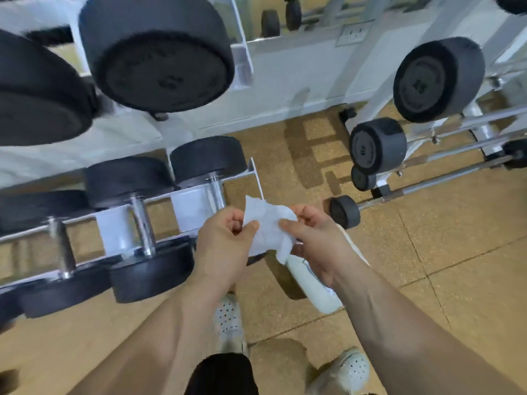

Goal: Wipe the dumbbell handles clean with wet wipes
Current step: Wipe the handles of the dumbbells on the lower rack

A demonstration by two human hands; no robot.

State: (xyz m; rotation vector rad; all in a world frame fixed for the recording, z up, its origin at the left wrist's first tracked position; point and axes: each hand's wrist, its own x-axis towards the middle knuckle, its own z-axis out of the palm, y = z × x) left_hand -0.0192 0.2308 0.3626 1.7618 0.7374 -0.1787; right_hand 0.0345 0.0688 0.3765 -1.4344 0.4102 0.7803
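Standing at a dumbbell rack (182, 202), looking down. Both hands raised in front of the body, a white wipe (268, 223) held between them. Left hand (225, 238) curled, thumb and forefinger pinching the wipe's left edge. Right hand (316, 238) curled too, thumb pressed on the wipe's right edge with the fingers behind it. The wipe is crumpled and partly spread, with one corner poking up and a tail hanging down between the wrists. It touches no dumbbell. A white container (313, 283) sticks out below the right palm with its top hidden, so I cannot tell whether that hand grips it. The nearest dumbbells (148, 269) lie on the rack's lower tier, left of the hands, black ends toward the camera, and their chrome handles (142, 223) rest across the rails. Larger dumbbells sit on the tier above, blurred. To the right, well apart from the hands, a second stand carries short barbells (379, 143) with round black ends. Tan tiled floor (427, 252) below. Two pale perforated shoes (228, 317) at the bottom edge. Wall socket (353, 34) on the far wall
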